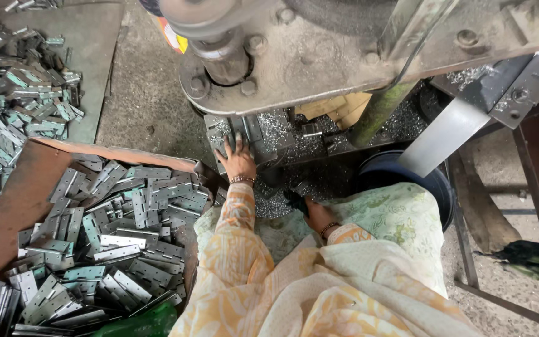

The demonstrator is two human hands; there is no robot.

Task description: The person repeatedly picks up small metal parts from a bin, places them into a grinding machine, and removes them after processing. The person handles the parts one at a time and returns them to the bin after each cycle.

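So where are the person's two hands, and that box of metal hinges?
left hand (237, 156), head view, on the back of the hand, flat on the press bed.
right hand (316, 212), head view, on the back of the hand, by the lap.
box of hinges (104, 153), head view, on its rusty upper rim.

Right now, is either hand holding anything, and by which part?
The left hand lies flat on a metal piece on the press bed, pressing rather than gripping. The right hand rests at the lap; whether it grips anything cannot be told.
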